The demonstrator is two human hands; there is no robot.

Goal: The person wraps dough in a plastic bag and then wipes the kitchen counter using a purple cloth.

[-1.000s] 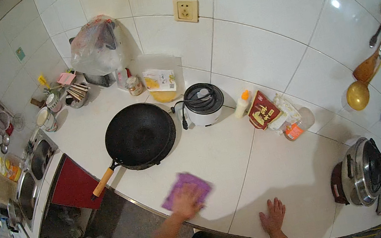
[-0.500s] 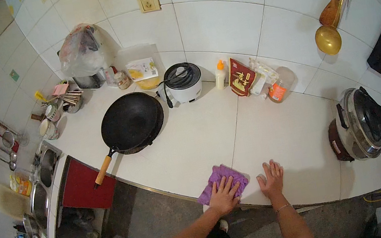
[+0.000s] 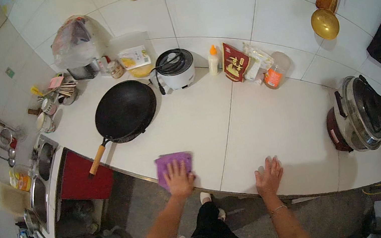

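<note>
A purple cloth (image 3: 173, 160) lies folded flat on the white countertop (image 3: 191, 124), close to its front edge. My left hand (image 3: 178, 178) presses down on the cloth with the fingers spread, covering its lower right part. To the right, my right hand (image 3: 269, 177) rests on the counter by the front edge, fingers stretched out and nothing held. Beyond the cloth, up and to the left, sits a black wok (image 3: 125, 110), its wooden handle (image 3: 97, 160) sticking out past the counter's edge.
Along the wall stand a small white electric cooker (image 3: 177, 73), a squeeze bottle (image 3: 213, 61), a red packet (image 3: 235, 62) and an orange-labelled jar (image 3: 273, 77). A large pressure cooker (image 3: 356, 112) occupies the right end. Ladles (image 3: 325, 23) hang above; a sink (image 3: 38, 196) is at left.
My left hand has slid the purple cloth leftward along the counter. My right hand has stayed in about the same spot on the surface. The view has shifted slightly.
</note>
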